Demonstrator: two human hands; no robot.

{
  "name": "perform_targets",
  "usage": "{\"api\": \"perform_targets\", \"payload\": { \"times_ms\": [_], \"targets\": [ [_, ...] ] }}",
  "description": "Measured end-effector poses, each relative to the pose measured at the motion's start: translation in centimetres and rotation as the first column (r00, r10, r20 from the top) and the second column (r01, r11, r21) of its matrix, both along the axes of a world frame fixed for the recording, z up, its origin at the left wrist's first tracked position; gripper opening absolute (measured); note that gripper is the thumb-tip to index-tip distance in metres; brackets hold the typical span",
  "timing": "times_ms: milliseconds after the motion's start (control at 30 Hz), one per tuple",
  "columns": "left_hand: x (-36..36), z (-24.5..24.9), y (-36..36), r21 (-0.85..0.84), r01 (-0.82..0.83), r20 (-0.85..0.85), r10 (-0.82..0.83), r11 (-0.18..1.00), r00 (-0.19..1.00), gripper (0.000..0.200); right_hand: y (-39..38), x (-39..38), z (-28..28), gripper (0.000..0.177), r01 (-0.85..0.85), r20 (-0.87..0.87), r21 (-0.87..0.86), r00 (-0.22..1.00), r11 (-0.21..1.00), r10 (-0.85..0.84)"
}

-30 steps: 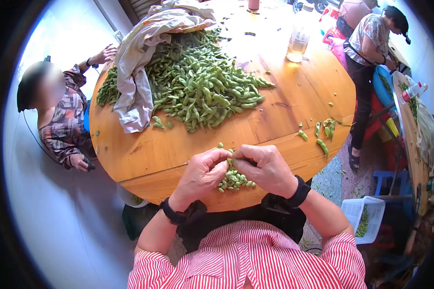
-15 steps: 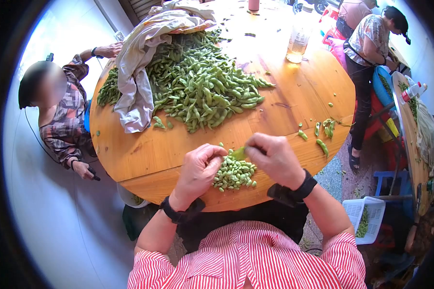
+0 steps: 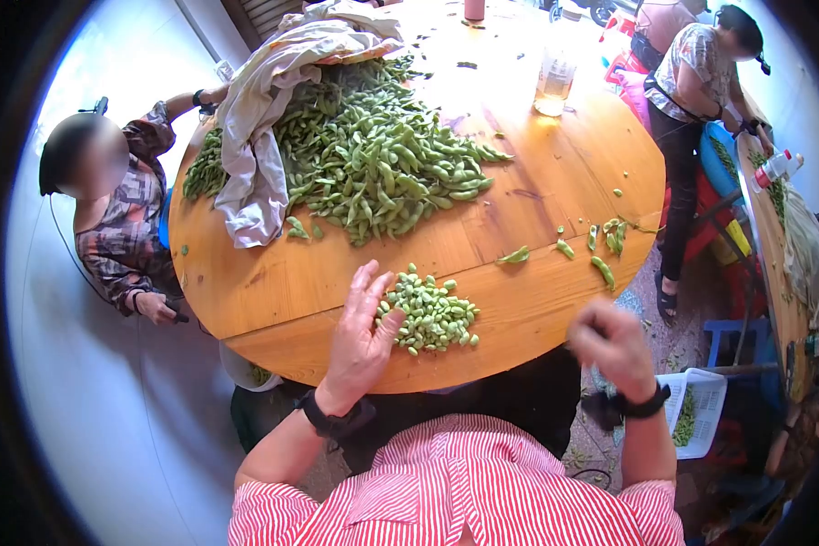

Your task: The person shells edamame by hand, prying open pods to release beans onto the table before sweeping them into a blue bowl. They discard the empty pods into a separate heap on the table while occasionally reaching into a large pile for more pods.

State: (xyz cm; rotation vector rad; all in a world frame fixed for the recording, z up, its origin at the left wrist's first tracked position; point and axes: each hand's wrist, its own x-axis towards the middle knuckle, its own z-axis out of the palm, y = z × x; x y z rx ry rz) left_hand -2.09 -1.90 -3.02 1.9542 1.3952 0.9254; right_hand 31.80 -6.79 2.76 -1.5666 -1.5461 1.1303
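My left hand (image 3: 358, 341) rests with its fingers apart at the left side of a small heap of shelled green soybeans (image 3: 435, 314), near the table's front edge. Its thumb reaches over the nearest beans and nothing is held in it. Off to the right, my right hand (image 3: 617, 350) hangs by the rim of the round wooden table (image 3: 337, 314), fingers bent and blurred by motion. A flat green pod (image 3: 514, 256) lies beyond the heap. Farther back spreads a large mound of unshelled soybean pods (image 3: 373, 155), partly under a pale cloth (image 3: 257, 164).
Several loose pods (image 3: 602, 271) lie toward the table's right side. A bottle of amber liquid (image 3: 552, 86) stands at the back. One person (image 3: 123, 200) sits at the left; another (image 3: 696, 82) stands at a second table. A white basket (image 3: 701, 414) is low at right.
My hands have parted: the right swung to the table's right edge, and the left opened beside the heap. The pod that was between them is gone from the hands; a pod now lies beyond the beans.
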Motion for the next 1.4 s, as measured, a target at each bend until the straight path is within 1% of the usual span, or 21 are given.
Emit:
{"api": "perform_targets", "payload": {
  "times_ms": [33,67,133,167,200,267,300,367,467,500,533,600,633,700,767,833,867,933,1033,1100,1400],
  "targets": [
    [0.0,-0.5,-0.3,0.025,0.033,-0.055,-0.031,0.999,0.998,0.057,-1.6,0.0,-0.6,0.011,-0.131,-0.126,-0.203,0.986,0.97,0.107],
    [0.1,-0.7,-0.4,0.024,0.034,-0.058,-0.033,0.999,0.998,0.057,-3.1,0.0,-1.4,0.012,-0.276,-0.267,-0.376,0.946,0.885,0.182],
    [0.6,-0.9,-0.5,0.08,0.031,-0.188,-0.016,0.996,0.982,0.069,-5.3,-1.0,-6.0,0.017,-0.262,-0.216,-0.543,0.962,0.797,0.169],
    [0.9,-0.8,-0.2,0.065,0.034,-0.227,-0.018,0.997,0.974,0.077,-6.0,-1.0,-8.7,0.026,-0.178,-0.226,-0.545,0.972,0.819,0.062],
    [1.3,-0.9,0.1,0.066,0.031,-0.224,-0.016,0.997,0.974,0.077,-6.2,-1.3,-11.1,0.041,-0.049,-0.292,-0.565,0.946,0.823,-0.144],
    [2.4,-1.1,0.7,0.084,0.048,-0.289,-0.022,0.995,0.957,0.081,-5.4,-2.0,-14.8,0.048,0.122,-0.34,-0.534,0.875,0.837,-0.344],
    [3.0,-1.0,1.0,0.075,0.048,-0.262,-0.027,0.996,0.965,0.083,-4.8,-2.6,-16.1,0.048,0.12,-0.342,-0.533,0.875,0.837,-0.343],
    [3.7,-0.9,1.4,0.077,0.089,-0.282,-0.064,0.993,0.957,0.082,-3.3,-3.5,-18.1,0.047,0.129,-0.45,-0.492,0.809,0.861,-0.378],
    [4.3,-1.1,1.7,0.123,0.154,-0.288,-0.114,0.98,0.951,0.074,-2.2,-3.9,-20.8,0.043,0.186,-0.478,-0.455,0.774,0.871,-0.415],
    [4.4,-1.2,1.7,0.154,0.17,-0.299,-0.118,0.973,0.947,0.069,-2.0,-3.9,-20.5,0.04,0.211,-0.418,-0.466,0.804,0.859,-0.424],
    [4.4,-1.3,1.6,0.183,0.184,-0.31,-0.121,0.966,0.943,0.064,-1.7,-4.1,-20.3,0.04,0.212,-0.416,-0.465,0.805,0.86,-0.424],
    [4.4,-1.2,1.5,0.191,0.189,-0.299,-0.126,0.963,0.946,0.06,-1.8,-4.6,-20.1,0.037,0.267,-0.212,-0.366,0.909,0.892,-0.359],
    [4.4,-1.1,1.5,0.205,0.194,-0.29,-0.129,0.959,0.948,0.055,-1.7,-4.8,-20.6,0.037,0.269,-0.212,-0.367,0.908,0.891,-0.361],
    [4.4,-0.9,1.4,0.195,0.209,-0.271,-0.152,0.958,0.951,0.051,-1.3,-5.1,-21.7,0.039,0.179,-0.433,-0.413,0.824,0.893,-0.365],
    [4.3,-0.9,0.9,0.179,0.223,-0.254,-0.174,0.958,0.951,0.047,-1.8,-5.3,-22.0,0.038,0.163,-0.443,-0.393,0.829,0.905,-0.342],
    [4.3,-0.9,0.4,0.155,0.236,-0.176,-0.209,0.959,0.962,0.04,-2.6,-5.6,-21.7,0.038,0.144,-0.451,-0.376,0.834,0.915,-0.317],
    [4.3,-0.8,0.1,0.149,0.235,-0.177,-0.207,0.961,0.962,0.04,-3.3,-5.7,-21.5,0.036,0.147,-0.432,-0.385,0.844,0.911,-0.318],
    [4.4,-0.8,-0.3,0.178,0.251,-0.123,-0.232,0.951,0.965,0.036,-4.9,-5.7,-20.5,0.034,0.153,-0.409,-0.398,0.853,0.904,-0.324],
    [4.4,-1.0,-1.0,0.203,0.288,-0.116,-0.269,0.936,0.956,0.034,-7.3,-5.1,-18.5,0.032,0.113,-0.429,-0.468,0.838,0.877,-0.337],
    [4.5,-0.7,-1.9,0.202,0.31,-0.099,-0.296,0.929,0.95,0.033,-8.6,-5.1,-17.4,0.034,0.108,-0.369,-0.528,0.864,0.842,-0.342],
    [4.8,-0.7,-7.0,0.237,0.365,-0.086,-0.355,0.9,0.931,0.028,-10.3,-4.7,-17.3,0.036,0.085,-0.353,-0.545,0.879,0.834,-0.32]
  ]
}}
